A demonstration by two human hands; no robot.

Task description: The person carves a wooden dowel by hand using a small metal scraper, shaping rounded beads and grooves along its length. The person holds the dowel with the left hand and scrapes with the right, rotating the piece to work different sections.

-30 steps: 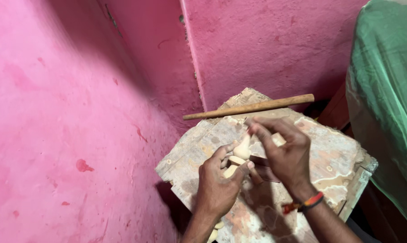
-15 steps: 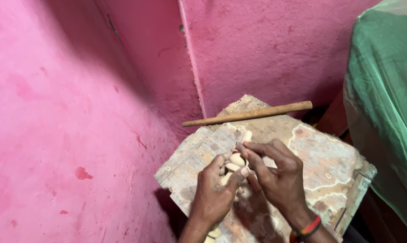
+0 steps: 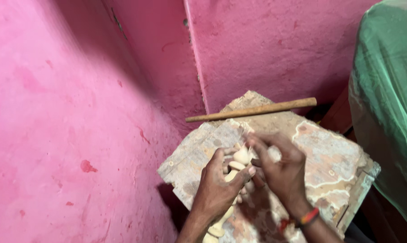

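Note:
My left hand [image 3: 218,186] grips a pale turned wooden piece [image 3: 240,157] with rounded knobs, whose lower end [image 3: 216,228] pokes out below my wrist. My right hand [image 3: 280,168], with a red and orange band on its wrist, is closed against the top of the same piece; something small and pale shows between its fingers, but blur hides what it is. Both hands are over a worn, stained wooden board [image 3: 329,148].
A long wooden stick [image 3: 253,110] lies across the far edge of the board. Pink plastered walls [image 3: 77,112] close in on the left and behind. A green cloth [image 3: 386,99] hangs over something at the right.
Both hands have dropped toward the near part of the board, keeping hold of the pale wooden piece. The view has shifted slightly.

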